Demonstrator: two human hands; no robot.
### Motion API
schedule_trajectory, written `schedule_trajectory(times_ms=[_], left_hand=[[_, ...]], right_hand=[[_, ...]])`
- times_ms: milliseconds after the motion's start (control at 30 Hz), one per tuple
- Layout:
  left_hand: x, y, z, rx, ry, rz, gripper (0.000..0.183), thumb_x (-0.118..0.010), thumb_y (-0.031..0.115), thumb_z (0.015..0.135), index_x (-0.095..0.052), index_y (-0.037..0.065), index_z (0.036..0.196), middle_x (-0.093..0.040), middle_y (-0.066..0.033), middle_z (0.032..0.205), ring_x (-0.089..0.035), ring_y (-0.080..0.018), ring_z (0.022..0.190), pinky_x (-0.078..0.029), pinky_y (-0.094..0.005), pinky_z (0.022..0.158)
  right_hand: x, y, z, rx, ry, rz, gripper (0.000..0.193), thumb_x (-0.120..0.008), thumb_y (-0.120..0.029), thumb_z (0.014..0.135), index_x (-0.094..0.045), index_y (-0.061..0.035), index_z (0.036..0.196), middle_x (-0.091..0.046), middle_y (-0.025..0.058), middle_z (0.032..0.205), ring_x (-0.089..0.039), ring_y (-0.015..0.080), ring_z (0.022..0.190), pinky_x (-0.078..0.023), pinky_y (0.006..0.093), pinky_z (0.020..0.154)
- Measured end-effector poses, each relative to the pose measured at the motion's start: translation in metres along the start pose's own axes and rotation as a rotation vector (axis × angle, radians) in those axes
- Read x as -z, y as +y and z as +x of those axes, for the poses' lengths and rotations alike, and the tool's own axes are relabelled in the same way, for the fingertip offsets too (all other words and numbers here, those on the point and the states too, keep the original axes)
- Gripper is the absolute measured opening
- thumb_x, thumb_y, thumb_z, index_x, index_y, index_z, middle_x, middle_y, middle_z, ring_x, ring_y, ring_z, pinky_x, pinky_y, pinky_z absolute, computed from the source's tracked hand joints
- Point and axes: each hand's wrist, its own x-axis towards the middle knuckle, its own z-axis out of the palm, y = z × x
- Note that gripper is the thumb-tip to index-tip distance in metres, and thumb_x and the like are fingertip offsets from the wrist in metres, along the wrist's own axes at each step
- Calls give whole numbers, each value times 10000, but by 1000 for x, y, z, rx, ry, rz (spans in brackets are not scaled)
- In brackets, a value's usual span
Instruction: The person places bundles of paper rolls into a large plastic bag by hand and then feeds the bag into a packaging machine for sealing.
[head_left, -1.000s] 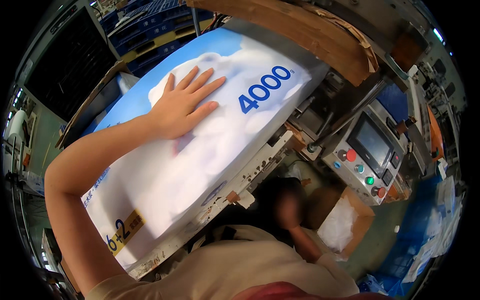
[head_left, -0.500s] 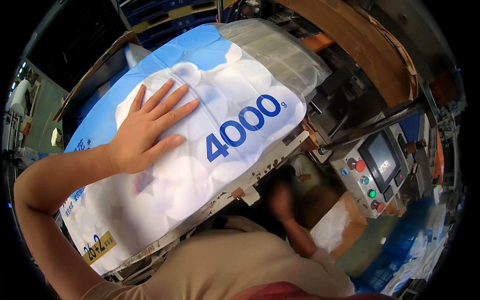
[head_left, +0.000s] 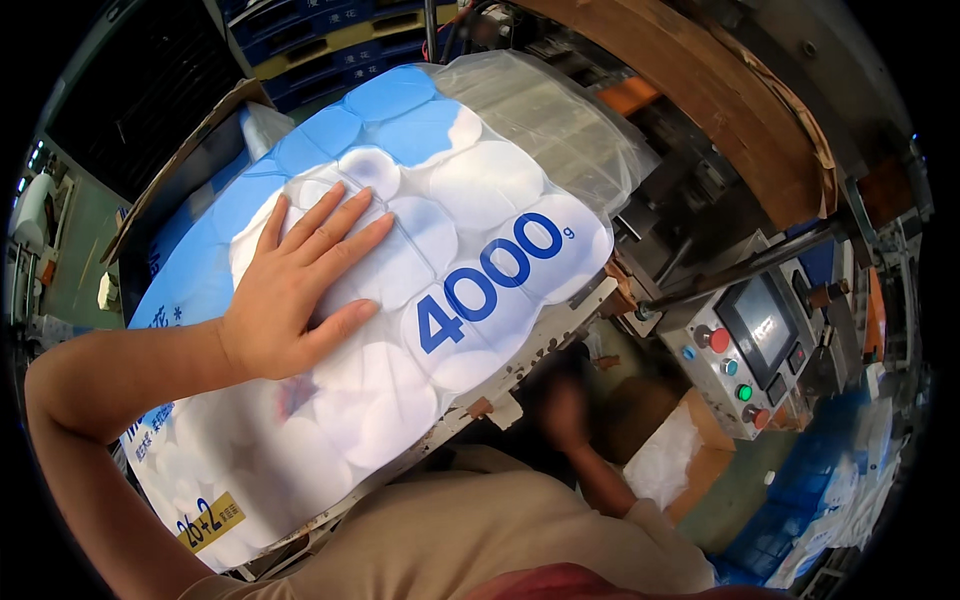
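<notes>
A large pack of paper rolls (head_left: 490, 185) in blue and white printed film lies across a worn metal bench (head_left: 520, 365). The film clings to the round ends of the rolls inside. At its far right end, clear film (head_left: 560, 110) is gathered and reaches into the machine. My left hand (head_left: 300, 280) lies flat on top of the pack, fingers spread, holding nothing. Below the bench edge, near my body, is my right hand (head_left: 563, 410). It is dark and blurred, so its fingers cannot be made out.
A control box (head_left: 740, 340) with a screen and coloured buttons stands at the right. Beneath it an open cardboard box (head_left: 700, 430) holds white film. A brown board (head_left: 740, 110) arches over the far right. Blue pallets (head_left: 330, 40) are stacked behind.
The pack's film has drawn in tighter, so the roll shapes stand out more and the top looks lower. My left hand has sunk slightly with it. My right hand stays below the bench edge.
</notes>
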Motion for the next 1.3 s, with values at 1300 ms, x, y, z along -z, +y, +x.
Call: schedule_trajectory(times_ms=[1300], left_hand=[[-28, 7, 79, -36, 162, 117, 574, -368, 512, 979, -329, 248, 1487, -264, -86, 1558, -173, -269, 1459, -57, -569, 1163]], right_hand=[[-7, 9, -10, -8, 56, -23, 281, -516, -48, 882, -561, 18, 1152, -602, 242, 1049, -584, 403, 964, -471, 450, 856]])
